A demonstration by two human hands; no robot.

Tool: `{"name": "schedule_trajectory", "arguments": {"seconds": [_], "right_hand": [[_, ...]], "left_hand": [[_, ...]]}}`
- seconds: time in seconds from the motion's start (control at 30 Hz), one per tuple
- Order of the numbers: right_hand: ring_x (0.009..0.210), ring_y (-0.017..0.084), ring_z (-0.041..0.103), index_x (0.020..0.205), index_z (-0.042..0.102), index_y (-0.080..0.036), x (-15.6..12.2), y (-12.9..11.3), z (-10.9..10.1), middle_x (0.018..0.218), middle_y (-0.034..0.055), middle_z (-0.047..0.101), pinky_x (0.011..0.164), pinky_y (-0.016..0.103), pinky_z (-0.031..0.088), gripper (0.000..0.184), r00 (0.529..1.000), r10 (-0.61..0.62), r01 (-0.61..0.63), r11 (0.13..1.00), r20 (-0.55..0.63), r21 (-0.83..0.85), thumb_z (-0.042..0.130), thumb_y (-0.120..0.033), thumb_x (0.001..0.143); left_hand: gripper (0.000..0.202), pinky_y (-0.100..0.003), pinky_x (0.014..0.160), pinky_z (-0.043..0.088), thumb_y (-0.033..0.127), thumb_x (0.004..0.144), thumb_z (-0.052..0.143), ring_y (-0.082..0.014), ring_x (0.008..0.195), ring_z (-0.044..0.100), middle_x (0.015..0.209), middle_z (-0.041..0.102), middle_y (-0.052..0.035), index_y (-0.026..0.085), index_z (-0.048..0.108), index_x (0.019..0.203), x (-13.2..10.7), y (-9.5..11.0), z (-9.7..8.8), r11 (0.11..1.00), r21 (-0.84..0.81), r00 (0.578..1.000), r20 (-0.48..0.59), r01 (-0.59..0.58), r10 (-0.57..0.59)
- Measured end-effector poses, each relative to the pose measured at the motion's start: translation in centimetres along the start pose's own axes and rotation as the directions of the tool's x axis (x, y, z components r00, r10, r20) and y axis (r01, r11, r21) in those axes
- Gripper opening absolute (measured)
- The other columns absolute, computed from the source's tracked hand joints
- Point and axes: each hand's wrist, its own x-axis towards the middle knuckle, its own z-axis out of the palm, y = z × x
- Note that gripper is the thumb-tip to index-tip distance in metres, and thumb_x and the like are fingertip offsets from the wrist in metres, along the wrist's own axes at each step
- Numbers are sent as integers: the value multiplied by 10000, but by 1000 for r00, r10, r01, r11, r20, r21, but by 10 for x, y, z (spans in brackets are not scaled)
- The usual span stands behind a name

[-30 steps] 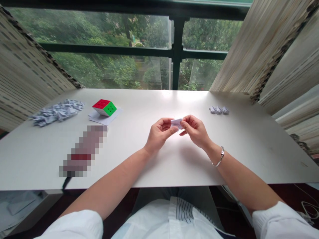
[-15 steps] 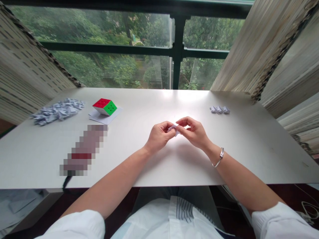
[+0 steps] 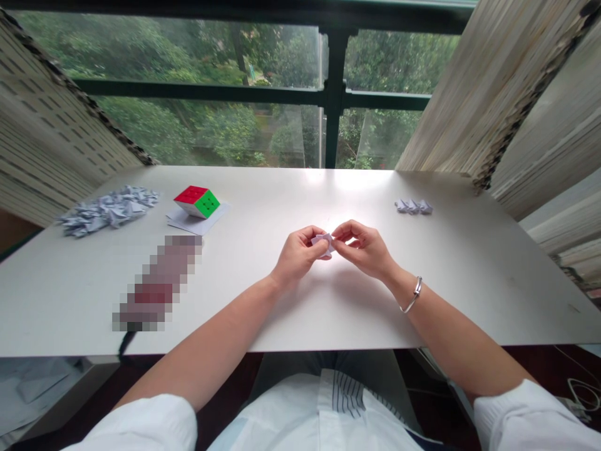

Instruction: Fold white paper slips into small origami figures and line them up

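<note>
A small folded paper piece [image 3: 322, 242] sits pinched between the fingertips of both hands over the white table [image 3: 460, 294], the left hand [image 3: 298, 255] and right hand [image 3: 362, 249] half curled around it.

Folded paper [image 3: 322, 242] pale lilac, puzzle cube [image 3: 197, 202] red-green

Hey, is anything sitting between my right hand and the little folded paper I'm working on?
Nothing visible stands in the way: your right hand touches the folded paper directly, and your left hand holds it from the other side.
</note>
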Motion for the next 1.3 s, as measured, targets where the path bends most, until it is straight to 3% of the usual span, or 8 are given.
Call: {"name": "schedule_trajectory", "arguments": {"seconds": [0.17,0.37,0.73,1.03,1.3], "right_hand": [[679,131,647,781,619,-184,0,-1,-2,759,15,678,531,216,517,74,1000,-17,18,997,17,-69,690,-184,761],[675,140,667,801,628,-183,0,-3,-1,768,23,699,540,230,529,62,999,-42,40,995,-18,-90,678,-175,766],[685,128,635,834,671,-179,3,4,-14,817,38,654,537,222,509,23,980,-157,171,979,122,-108,659,-183,815],[728,144,632,881,669,-193,4,2,-23,843,47,629,566,243,520,96,960,-166,201,969,225,-144,635,-282,875],[719,128,620,893,652,-191,3,2,-25,866,37,597,560,229,527,50,947,-197,230,967,255,-109,613,-206,865]], "left_hand": [[116,-242,646,539,222,717,716,-106,629,619,682,646,0,136,680,786,1,1,-3,992,125,1000,12,-18,17],[217,-264,676,549,258,719,761,-110,663,625,768,686,-14,147,703,896,0,2,-2,998,33,998,31,-49,48],[352,-293,624,575,316,723,796,-163,697,685,804,700,-39,139,673,1001,-1,6,-4,999,-17,997,77,33,-31],[362,-267,603,576,292,690,819,-137,642,664,770,689,-42,119,693,981,-1,11,-4,994,-84,995,84,68,-61],[334,-263,618,563,298,694,821,-127,638,657,767,681,-24,141,701,963,-1,11,-5,988,-122,987,136,98,-81]]}}
